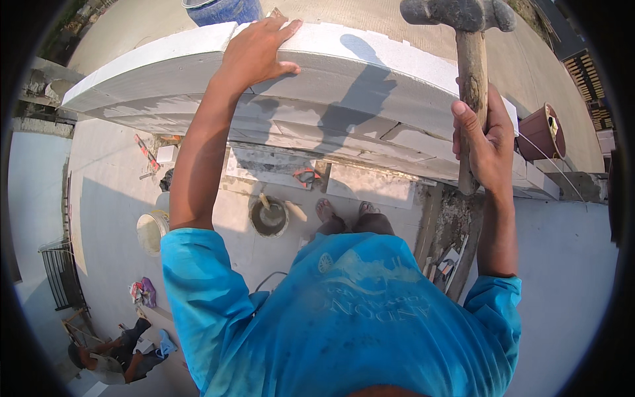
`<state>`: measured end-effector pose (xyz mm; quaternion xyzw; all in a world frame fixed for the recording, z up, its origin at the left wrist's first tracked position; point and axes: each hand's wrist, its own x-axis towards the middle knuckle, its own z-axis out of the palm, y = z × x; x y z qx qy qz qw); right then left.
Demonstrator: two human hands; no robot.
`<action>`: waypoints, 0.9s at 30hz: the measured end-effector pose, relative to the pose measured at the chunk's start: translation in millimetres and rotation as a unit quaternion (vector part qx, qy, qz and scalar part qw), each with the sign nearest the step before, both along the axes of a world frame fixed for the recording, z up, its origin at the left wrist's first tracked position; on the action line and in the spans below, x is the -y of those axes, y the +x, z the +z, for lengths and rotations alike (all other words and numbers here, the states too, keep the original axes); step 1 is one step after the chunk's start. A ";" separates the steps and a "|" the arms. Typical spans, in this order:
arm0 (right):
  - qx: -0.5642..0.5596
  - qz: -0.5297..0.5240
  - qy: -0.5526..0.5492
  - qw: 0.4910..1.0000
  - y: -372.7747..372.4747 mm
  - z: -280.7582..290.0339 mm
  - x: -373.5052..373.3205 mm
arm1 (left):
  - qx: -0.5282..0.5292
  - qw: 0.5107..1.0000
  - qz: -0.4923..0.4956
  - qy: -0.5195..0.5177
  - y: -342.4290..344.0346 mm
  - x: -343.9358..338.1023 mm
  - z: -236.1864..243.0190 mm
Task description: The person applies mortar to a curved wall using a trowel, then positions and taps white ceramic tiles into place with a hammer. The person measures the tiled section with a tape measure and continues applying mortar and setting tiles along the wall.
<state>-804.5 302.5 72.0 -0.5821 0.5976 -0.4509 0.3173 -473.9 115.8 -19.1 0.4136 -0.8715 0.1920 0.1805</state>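
Observation:
A wall of pale blocks (344,109) runs across in front of me, its white top edge lit by the sun. My left hand (261,53) rests on the top of this wall, fingers spread over the far edge and thumb on the near face. In my right hand (486,135) is a hammer (471,73), gripped by its wooden handle. The hammer stands upright, its dark metal head raised above the wall top at the right. A shadow of the hand and hammer falls across the blocks.
Beyond the wall stand a blue drum (225,10) and a maroon bucket (542,131). Below are a mortar bucket (269,217), a pale bucket (152,233), a red level (147,153) and an orange-and-black tool (306,176). Another person (116,354) sits at the lower left.

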 end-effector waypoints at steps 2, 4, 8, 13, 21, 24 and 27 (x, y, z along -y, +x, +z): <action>-0.010 0.004 -0.058 0.998 -0.1 13.0 11.9 | 0.012 0.993 0.043 0.110 -0.2 2.6 6.4; -0.027 0.027 -0.109 0.993 -10.0 13.0 26.3 | 0.039 0.992 0.056 0.103 -2.4 1.1 12.7; -0.232 0.054 -0.118 0.964 -28.0 -1.7 50.0 | 0.028 0.996 0.042 0.078 -2.8 -0.6 14.3; -0.299 0.092 0.048 0.949 -46.8 -14.3 55.0 | 0.048 0.988 0.081 0.124 -2.2 -0.7 15.0; -0.050 -0.049 -0.062 0.996 -125.0 -54.2 -85.2 | 0.036 0.984 0.064 0.159 -9.4 11.3 11.4; 0.022 -0.119 -0.039 0.992 -152.3 -100.1 -142.5 | 0.066 0.989 0.064 0.112 -33.5 12.4 15.2; 0.217 -0.168 0.079 0.958 -186.5 -139.8 -169.7 | 0.073 0.996 -0.013 0.051 -119.1 -22.1 36.6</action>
